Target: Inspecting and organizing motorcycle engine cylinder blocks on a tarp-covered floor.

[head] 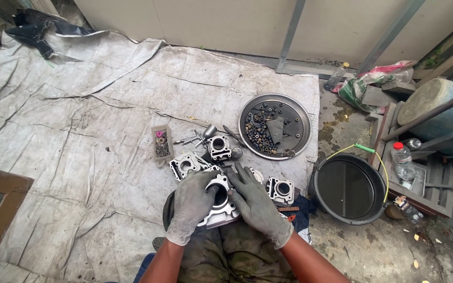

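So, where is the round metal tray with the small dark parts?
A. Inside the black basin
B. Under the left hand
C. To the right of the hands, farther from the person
C: the round metal tray lies on the grey sheet, up and right of both hands.

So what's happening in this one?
A person sitting on a grey tarp grips a metal engine cylinder in the lap with both gloved hands, left hand and right hand. More cylinders lie just ahead, beside a round tray of small parts and a black basin.
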